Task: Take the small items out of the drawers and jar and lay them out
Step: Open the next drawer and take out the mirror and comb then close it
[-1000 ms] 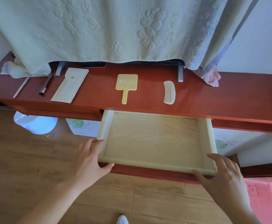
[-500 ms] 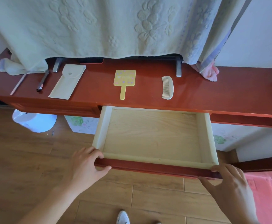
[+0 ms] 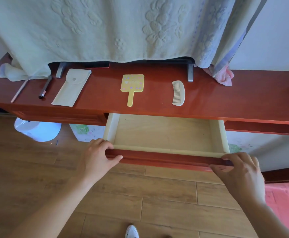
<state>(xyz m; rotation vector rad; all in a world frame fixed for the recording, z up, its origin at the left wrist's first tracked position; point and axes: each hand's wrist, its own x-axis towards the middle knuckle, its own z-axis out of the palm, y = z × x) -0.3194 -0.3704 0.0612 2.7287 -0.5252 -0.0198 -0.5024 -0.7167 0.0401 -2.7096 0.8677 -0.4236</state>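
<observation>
Drawer point(image 3: 166, 134) looks empty, though its back is hidden under the desktop point(image 3: 243, 100). Left hand point(image 3: 97, 157) and right hand point(image 3: 239, 169) each clamp fingers over the red front's corners, thumbs underneath. Push both evenly so it won't rack. Mirror point(image 3: 131, 86), comb point(image 3: 179, 92), pouch point(image 3: 71, 88) already laid out above.

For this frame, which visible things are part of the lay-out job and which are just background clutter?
Job: open drawer, empty, with left hand and right hand on its front; laid out on the shelf: stick, pen, pouch, yellow hand mirror, comb.

Lying about: draped towel, pink cloth, white tub on the floor.
</observation>
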